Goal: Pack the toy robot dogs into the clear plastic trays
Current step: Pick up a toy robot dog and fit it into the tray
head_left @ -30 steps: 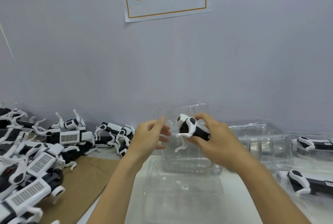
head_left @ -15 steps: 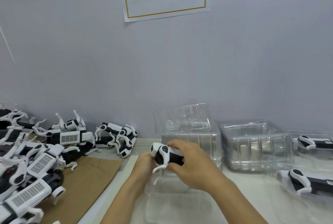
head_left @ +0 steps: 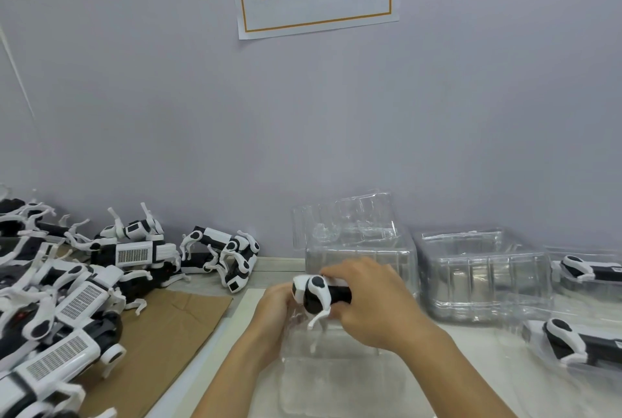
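My right hand grips a black-and-white toy robot dog from above, its head to the left and one white leg hanging down. The dog sits low over a clear plastic tray lying on the table in front of me. My left hand holds the tray's left edge just beside the dog's head; its fingers are partly hidden behind the dog.
A pile of loose robot dogs covers brown cardboard at the left. Stacks of clear trays stand against the wall. Packed dogs in trays lie at the right.
Both hands came down from in front of the tray stacks to the tray on the table, carrying the dog down and left. The last half second shows little further motion.
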Action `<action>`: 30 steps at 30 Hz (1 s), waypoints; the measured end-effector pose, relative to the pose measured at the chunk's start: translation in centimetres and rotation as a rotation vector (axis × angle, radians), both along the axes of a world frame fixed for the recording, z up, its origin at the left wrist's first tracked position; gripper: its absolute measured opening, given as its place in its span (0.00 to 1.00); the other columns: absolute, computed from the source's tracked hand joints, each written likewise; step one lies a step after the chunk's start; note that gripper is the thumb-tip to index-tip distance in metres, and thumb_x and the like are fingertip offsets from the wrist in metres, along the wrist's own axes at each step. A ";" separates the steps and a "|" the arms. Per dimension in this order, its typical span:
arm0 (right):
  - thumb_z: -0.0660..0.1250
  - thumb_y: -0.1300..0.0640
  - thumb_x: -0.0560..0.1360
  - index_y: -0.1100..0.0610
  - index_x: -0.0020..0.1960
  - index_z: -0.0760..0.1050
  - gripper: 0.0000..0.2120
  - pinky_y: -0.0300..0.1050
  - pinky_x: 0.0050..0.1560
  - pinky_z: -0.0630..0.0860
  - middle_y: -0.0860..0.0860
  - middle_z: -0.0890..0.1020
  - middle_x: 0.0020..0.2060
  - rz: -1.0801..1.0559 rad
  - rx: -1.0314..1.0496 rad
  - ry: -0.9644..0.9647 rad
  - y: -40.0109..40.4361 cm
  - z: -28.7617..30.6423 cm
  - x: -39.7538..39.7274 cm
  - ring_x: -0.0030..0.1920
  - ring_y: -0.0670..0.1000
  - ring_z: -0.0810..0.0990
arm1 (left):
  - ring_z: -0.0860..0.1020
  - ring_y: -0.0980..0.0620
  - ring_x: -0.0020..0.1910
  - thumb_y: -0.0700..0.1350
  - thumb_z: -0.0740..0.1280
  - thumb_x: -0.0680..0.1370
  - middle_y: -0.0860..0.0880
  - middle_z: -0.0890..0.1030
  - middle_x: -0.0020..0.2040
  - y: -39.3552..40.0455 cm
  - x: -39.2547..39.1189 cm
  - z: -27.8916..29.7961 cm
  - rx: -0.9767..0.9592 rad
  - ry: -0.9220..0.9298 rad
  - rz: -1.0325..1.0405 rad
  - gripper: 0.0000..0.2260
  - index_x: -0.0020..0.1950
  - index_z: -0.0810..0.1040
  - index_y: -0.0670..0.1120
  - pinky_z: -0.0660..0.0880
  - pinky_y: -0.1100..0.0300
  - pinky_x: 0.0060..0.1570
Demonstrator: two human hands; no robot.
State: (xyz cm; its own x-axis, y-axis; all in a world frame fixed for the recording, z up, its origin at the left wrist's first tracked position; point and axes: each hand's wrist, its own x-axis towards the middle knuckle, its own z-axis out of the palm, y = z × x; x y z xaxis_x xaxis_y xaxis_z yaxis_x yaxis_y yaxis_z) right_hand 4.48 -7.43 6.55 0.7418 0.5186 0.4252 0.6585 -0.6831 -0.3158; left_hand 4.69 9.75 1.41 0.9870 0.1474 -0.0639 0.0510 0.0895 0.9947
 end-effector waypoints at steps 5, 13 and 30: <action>0.68 0.53 0.72 0.44 0.59 0.77 0.15 0.47 0.52 0.64 0.43 0.78 0.51 -0.064 -0.176 0.032 0.2 -0.2 -0.6 0.56 0.51 0.72 | 0.84 0.46 0.46 0.38 0.63 0.71 0.41 0.86 0.46 1.2 0.9 -1.1 0.051 -0.034 0.050 0.12 0.43 0.87 0.41 0.79 0.54 0.42; 0.72 0.50 0.71 0.46 0.56 0.75 0.15 0.44 0.46 0.70 0.43 0.77 0.50 -0.023 -0.070 0.114 1.0 -1.2 -0.3 0.51 0.49 0.75 | 0.84 0.49 0.39 0.35 0.60 0.74 0.41 0.85 0.41 1.3 0.7 -1.0 0.036 -0.063 0.041 0.14 0.40 0.86 0.39 0.78 0.60 0.34; 0.78 0.48 0.68 0.46 0.57 0.78 0.19 0.45 0.59 0.69 0.40 0.71 0.46 0.004 0.094 0.198 0.8 -2.7 0.7 0.53 0.47 0.71 | 0.80 0.39 0.48 0.46 0.67 0.70 0.35 0.83 0.49 1.4 -0.2 -0.6 0.030 -0.122 -0.169 0.15 0.51 0.84 0.39 0.74 0.45 0.53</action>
